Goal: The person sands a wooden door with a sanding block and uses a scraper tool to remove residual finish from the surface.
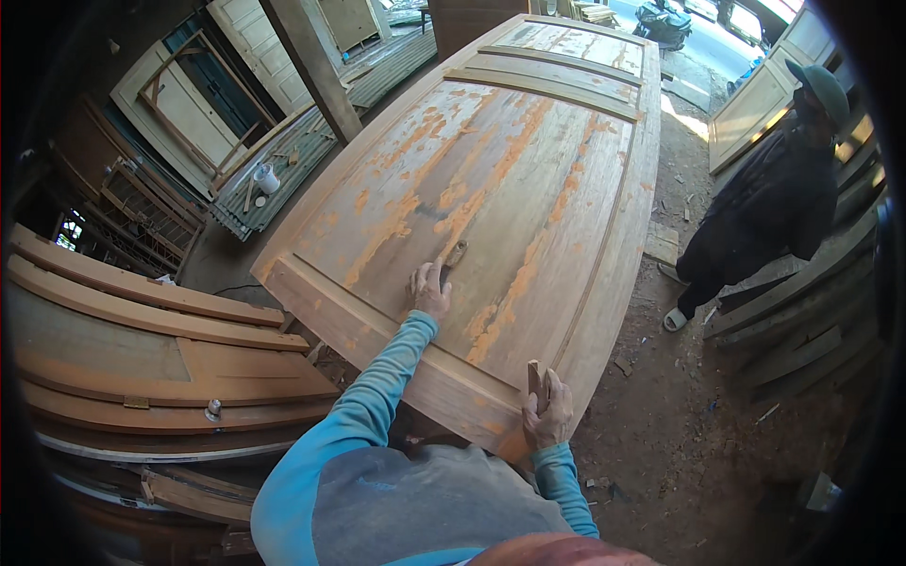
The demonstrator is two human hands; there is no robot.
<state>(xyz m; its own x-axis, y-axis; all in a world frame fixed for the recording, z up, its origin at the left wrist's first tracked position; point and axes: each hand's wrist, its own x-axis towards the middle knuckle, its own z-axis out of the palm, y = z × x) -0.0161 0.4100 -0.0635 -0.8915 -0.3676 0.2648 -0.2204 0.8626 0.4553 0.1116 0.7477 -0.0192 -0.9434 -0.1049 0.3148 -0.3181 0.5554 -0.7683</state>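
Observation:
A large wooden door panel [528, 236] lies flat before me, its pale wood streaked with orange filler patches. My left hand [431, 291] rests on its near middle, closed around a small tan, round-ended piece [457, 253] that sticks out past the fingers; its exact kind does not show. At the near right corner is my right hand [547, 415], gripping a narrow, flat brown piece [534, 377] that points upward. The palm side of both hands is hidden.
Several brown doors or frames [170, 349] are stacked at left. A white tub [266, 178] stands on corrugated sheets at the back left. Along the right side, a person in dark clothes [774, 198] stands beside leaning boards [802, 283]. A motorbike [663, 25] is parked far back.

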